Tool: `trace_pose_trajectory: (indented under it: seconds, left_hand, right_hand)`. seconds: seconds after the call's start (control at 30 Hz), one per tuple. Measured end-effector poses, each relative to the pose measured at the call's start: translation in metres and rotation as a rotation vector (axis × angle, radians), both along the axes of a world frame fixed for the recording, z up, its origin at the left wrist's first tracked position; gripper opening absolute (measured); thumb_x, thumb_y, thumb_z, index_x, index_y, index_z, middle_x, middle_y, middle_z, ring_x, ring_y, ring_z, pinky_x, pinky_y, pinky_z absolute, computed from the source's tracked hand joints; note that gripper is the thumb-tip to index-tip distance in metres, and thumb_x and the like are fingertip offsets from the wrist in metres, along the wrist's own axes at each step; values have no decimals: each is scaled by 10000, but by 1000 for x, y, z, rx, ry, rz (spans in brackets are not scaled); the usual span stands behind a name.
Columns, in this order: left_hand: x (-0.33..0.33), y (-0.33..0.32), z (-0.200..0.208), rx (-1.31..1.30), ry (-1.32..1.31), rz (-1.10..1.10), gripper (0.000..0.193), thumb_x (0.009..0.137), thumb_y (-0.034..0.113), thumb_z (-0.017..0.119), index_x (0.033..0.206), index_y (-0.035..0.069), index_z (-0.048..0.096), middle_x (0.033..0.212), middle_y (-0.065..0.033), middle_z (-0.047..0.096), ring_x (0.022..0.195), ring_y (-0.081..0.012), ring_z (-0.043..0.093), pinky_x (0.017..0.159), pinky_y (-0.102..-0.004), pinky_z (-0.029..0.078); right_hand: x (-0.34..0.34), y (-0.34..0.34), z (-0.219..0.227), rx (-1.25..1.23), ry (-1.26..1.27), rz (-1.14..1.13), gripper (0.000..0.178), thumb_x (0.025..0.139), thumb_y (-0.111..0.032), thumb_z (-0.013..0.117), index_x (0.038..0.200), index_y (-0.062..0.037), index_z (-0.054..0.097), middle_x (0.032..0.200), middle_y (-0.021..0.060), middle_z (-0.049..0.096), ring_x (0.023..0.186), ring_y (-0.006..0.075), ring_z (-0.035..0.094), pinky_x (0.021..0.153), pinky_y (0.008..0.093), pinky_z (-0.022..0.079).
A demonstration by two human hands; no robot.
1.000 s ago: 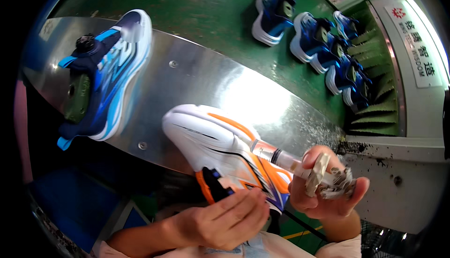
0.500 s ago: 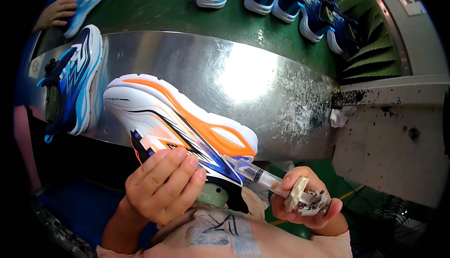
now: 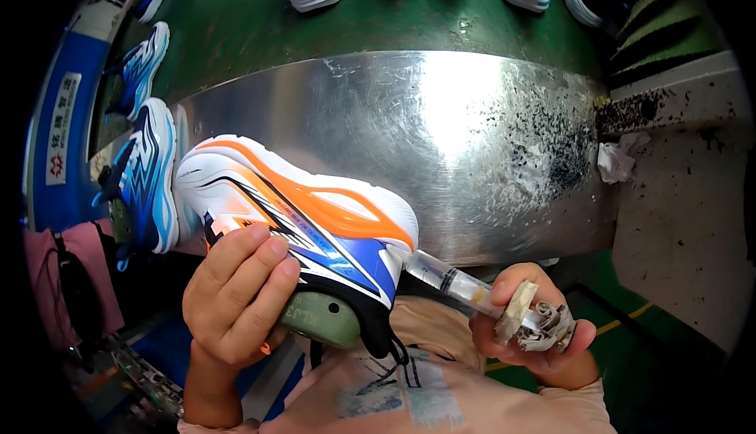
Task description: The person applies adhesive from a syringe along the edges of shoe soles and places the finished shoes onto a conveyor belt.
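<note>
A white and orange running shoe (image 3: pixel 315 198) with blue heel panels lies tilted on its side, its sole turned away from me. My left hand (image 3: pixel 236 296) grips it by the upper, fingers curled over the lace side. A green shoe last (image 3: pixel 319 320) fills the shoe's opening. In my right hand (image 3: pixel 490 341) is a clear syringe (image 3: pixel 453 283), whose plunger end is wrapped in crumpled tape (image 3: pixel 543 328). The syringe tip meets the back of the heel, close to where sole and upper join; exact contact is hard to see.
Beneath the shoe runs a shiny steel ledge (image 3: pixel 315 99), scuffed and black-specked at right. Beyond it, a green belt (image 3: pixel 236 36) carries several blue shoes. Another blue shoe (image 3: pixel 146 178) stands at the left. Crumpled white paper (image 3: pixel 618 158) lies on the right edge.
The syringe tip has shifted from the shoe's side to the back of the heel, and the shoe has turned slightly. The view has shifted; another person's hand at upper left is gone.
</note>
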State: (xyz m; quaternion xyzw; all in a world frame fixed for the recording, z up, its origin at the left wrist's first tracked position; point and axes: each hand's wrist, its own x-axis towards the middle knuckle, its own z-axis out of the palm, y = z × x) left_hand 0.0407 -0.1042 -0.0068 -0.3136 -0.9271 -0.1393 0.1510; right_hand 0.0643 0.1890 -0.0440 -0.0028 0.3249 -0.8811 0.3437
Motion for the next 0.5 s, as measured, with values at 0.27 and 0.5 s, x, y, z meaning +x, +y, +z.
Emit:
trace_pose_trajectory:
  seconds: [0.27, 0.5]
  left_hand:
    - [-36, 10, 21, -77, -132, -74, 351, 692, 147, 673, 1001, -18, 661, 991, -180, 665, 947, -379, 647, 825, -432, 532]
    - [-96, 25, 37, -293, -205, -343, 723, 561, 327, 819, 1216, 114, 601, 917, -107, 569, 724, -272, 551, 595, -356, 460]
  right_hand:
    - [6, -6, -7, -19, -46, -114, 1005, 731, -760, 547, 1336, 7, 311, 861, 57, 483, 718, 88, 422, 610, 217, 345]
    - [8, -21, -12, -72, -76, -355, 915, 793, -782, 427, 1321, -41, 332, 731, 42, 452, 576, 54, 289, 500, 186, 248]
